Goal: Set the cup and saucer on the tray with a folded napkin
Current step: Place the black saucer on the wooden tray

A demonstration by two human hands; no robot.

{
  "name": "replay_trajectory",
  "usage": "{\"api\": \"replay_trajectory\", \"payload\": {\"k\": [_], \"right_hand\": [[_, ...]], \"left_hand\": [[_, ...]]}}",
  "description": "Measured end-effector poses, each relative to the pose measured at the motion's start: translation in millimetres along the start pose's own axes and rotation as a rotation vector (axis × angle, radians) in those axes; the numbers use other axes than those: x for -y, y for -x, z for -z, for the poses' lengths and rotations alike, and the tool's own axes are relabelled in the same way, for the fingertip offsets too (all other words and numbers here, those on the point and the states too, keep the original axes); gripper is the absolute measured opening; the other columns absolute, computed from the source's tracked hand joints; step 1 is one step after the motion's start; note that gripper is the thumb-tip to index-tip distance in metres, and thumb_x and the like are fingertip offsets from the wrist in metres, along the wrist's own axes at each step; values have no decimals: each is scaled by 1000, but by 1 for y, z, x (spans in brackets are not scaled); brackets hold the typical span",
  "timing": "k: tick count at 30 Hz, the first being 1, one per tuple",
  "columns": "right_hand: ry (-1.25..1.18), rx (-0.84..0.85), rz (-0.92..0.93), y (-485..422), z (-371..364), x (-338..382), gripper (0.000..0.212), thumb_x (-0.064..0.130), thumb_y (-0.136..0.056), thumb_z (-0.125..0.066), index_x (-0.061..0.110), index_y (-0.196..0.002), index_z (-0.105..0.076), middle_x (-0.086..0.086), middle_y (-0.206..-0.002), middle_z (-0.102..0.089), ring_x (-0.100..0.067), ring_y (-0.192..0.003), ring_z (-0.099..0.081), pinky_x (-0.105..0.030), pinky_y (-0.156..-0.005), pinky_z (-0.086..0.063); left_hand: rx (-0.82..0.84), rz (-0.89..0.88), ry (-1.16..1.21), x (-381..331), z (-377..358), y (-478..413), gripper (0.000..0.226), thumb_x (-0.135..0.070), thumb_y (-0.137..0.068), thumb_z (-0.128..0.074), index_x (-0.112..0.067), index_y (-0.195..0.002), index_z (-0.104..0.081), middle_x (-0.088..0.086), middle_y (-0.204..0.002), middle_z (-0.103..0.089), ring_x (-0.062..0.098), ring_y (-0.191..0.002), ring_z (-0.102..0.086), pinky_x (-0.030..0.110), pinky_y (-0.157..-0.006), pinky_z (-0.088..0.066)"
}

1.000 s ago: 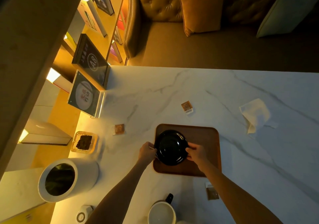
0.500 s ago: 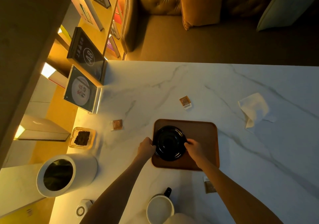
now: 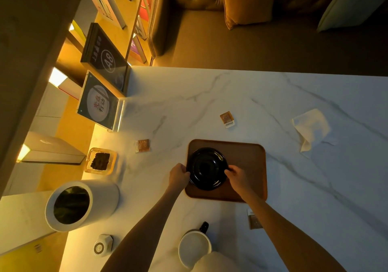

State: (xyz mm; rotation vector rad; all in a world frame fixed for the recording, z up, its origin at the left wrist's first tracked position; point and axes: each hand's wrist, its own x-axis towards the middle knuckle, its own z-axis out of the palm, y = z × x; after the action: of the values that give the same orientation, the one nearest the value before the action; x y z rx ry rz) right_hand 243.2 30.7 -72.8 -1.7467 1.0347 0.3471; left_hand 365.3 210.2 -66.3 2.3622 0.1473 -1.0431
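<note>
A black saucer (image 3: 206, 168) rests on the left part of the brown wooden tray (image 3: 247, 162), which lies on the white marble table. My left hand (image 3: 178, 175) grips the saucer's left rim and my right hand (image 3: 236, 174) grips its right rim. A white cup (image 3: 194, 247) with a black handle stands at the table's near edge, below my arms. A crumpled white napkin (image 3: 311, 128) lies on the table to the right of the tray, apart from it.
Small tea sachets lie around: one beyond the tray (image 3: 226, 119), one to its left (image 3: 143, 145), one near my right forearm (image 3: 254, 220). A glass dish of dark tea (image 3: 100, 161) and a white bin (image 3: 80, 203) stand left. Sign stands and a sofa border the table.
The saucer, held in both hands, has shifted slightly left and settled flat on the tray. The camera has tilted a little.
</note>
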Motion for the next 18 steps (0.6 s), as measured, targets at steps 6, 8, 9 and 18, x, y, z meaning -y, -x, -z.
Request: {"api": "replay_trajectory", "payload": {"k": [6,8,9,18], "right_hand": [[12,-23,25,2,-4,-2,32,19,-97,-49,6,-125,-55,-10,-102,-66,-10,-81,-58,-15,-64,-41],[16,-38,35,3,-5,-2,32,18,-97,-49,5,-125,-55,-11,-102,-66,-10,-81,-58,-14,-64,-41],[12,-39,36,3,-5,-2,32,18,-97,-49,4,-125,-55,-11,-102,-66,-9,-81,-57,-13,-63,-41],[13,-53,53,6,-7,-2,31,17,-96,-50,5,-124,-56,-2,-95,-63,1,-74,-55,-11,-61,-40]], "left_hand": [[-34,17,41,5,-5,0,11,-8,-86,-59,-13,-95,-55,5,-93,-58,10,-70,-50,19,-56,-38],[-41,12,56,7,-4,0,12,-9,-86,-61,-11,-98,-57,7,-97,-60,15,-80,-55,22,-63,-42],[-40,12,62,7,-4,0,13,-10,-87,-60,-11,-99,-57,8,-98,-60,17,-82,-55,23,-65,-43],[-29,21,57,7,-2,-4,18,-10,-87,-58,-6,-105,-59,10,-104,-61,22,-91,-56,31,-73,-46]]}}
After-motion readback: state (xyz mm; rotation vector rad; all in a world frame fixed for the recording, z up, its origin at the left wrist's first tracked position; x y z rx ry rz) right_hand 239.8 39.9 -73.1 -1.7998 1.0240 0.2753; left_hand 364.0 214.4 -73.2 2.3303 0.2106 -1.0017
